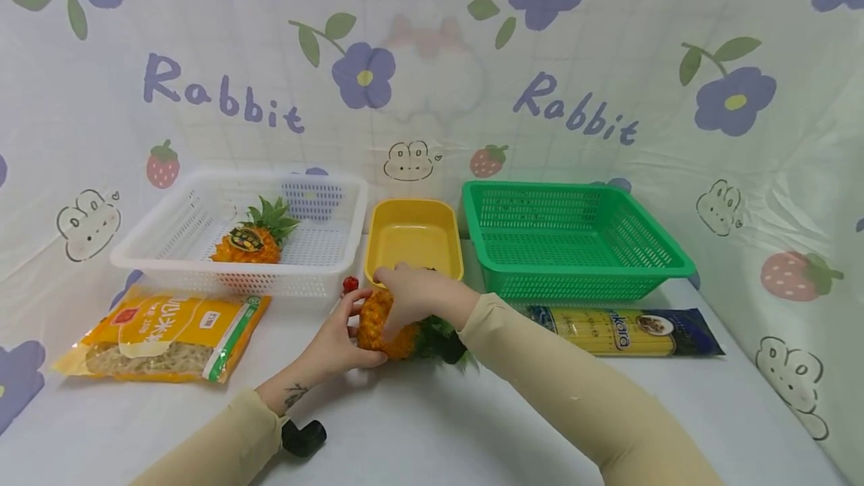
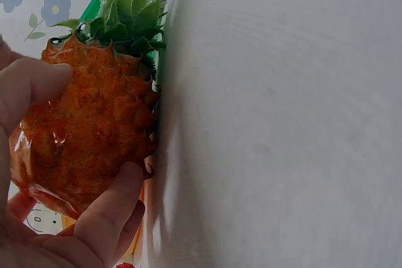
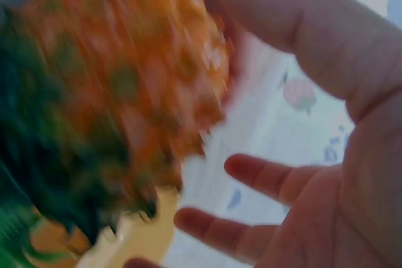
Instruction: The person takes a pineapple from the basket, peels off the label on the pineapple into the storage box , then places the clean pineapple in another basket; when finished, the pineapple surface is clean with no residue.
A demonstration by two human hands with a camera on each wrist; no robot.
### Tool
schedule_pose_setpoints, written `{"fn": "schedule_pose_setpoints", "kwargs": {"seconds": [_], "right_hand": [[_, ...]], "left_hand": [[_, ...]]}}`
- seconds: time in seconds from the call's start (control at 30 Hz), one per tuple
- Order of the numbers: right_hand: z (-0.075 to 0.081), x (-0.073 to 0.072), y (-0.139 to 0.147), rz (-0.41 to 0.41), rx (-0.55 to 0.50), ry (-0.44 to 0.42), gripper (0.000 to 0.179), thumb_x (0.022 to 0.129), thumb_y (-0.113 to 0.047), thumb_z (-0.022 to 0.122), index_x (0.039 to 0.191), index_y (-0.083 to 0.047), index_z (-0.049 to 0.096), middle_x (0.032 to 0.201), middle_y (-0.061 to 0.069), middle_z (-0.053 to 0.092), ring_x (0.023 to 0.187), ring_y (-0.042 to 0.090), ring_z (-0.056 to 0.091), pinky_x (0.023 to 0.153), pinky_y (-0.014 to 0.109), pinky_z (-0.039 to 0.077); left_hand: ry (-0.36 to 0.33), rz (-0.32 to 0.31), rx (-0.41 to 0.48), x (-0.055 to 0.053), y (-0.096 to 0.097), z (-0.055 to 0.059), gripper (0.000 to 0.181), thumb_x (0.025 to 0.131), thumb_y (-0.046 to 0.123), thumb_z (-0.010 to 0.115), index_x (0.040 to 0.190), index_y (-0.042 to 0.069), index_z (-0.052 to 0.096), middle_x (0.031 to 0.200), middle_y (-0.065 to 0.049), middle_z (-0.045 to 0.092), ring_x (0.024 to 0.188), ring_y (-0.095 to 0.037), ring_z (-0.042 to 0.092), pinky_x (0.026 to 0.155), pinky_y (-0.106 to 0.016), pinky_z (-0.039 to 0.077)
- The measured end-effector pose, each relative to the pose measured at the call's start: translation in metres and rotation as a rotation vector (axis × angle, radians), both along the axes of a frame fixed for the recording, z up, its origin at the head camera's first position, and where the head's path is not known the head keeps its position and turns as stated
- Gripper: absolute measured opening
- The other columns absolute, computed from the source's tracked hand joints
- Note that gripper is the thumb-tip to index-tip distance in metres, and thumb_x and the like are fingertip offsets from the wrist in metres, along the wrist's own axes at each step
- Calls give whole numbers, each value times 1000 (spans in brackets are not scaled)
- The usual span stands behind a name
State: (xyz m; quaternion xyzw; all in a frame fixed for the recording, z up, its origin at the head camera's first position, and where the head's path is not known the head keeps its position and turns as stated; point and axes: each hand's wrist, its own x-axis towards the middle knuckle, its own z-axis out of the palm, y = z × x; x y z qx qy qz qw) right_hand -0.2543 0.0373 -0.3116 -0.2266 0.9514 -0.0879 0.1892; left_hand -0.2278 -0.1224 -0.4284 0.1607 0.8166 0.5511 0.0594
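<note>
In the middle of the table, a pineapple (image 1: 374, 321) with orange bumpy skin lies with its green crown to the right. My left hand (image 1: 344, 343) grips its left end, thumb and fingers around it. The left wrist view shows the pineapple (image 2: 94, 123) in a shiny clear wrap, the fingers (image 2: 113, 211) pressed to its skin. My right hand (image 1: 425, 298) reaches over the top of the fruit and partly covers it. In the right wrist view this hand's fingers (image 3: 264, 177) are spread and straight beside the blurred pineapple (image 3: 138, 73).
Behind the hands stands a yellow bin (image 1: 415, 238). A white basket (image 1: 324, 272) at left holds another pineapple (image 1: 250, 242); a green basket (image 1: 574, 276) is at right. A noodle bag (image 1: 169, 336) lies left, a spaghetti pack (image 1: 621, 332) right. A small red object (image 1: 350, 284) sits near the bin.
</note>
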Motion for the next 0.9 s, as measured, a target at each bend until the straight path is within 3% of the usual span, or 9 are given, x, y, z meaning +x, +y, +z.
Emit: {"fn": "schedule_pose_setpoints", "kwargs": {"seconds": [0.2, 0.43, 0.7, 0.9], "right_hand": [[-11, 11, -3, -22, 9, -1, 88, 62, -30, 85, 135, -21, 38, 115, 6, 47, 92, 20, 50, 81, 38, 51], [-22, 13, -3, -14, -13, 20, 94, 62, -29, 85, 140, -21, 33, 118, 8, 47, 92, 21, 50, 79, 38, 51], [-27, 16, -7, -58, -7, 36, 87, 64, -39, 82, 136, -22, 37, 115, 6, 49, 93, 21, 49, 80, 41, 48], [-27, 15, -8, -77, 0, 44, 82, 66, -42, 80, 135, -26, 38, 114, 6, 50, 94, 21, 49, 81, 41, 46]], "left_hand": [[-25, 38, -9, -1, 0, -1, 92, 66, 11, 82, 140, 20, 28, 135, -16, 40, 113, -33, 48, 93, -47, 47], [-80, 26, 28, 3, -8, 4, 91, 69, 14, 81, 140, 23, 26, 137, -18, 37, 108, -34, 54, 88, -46, 50], [-145, 126, 5, 11, -35, 15, 87, 74, 20, 78, 141, 19, 23, 141, -19, 35, 115, -39, 51, 79, -41, 55], [-247, 176, 193, 16, -50, 22, 81, 83, 17, 69, 144, 12, 15, 141, -23, 33, 108, -31, 57, 82, -40, 54]]}}
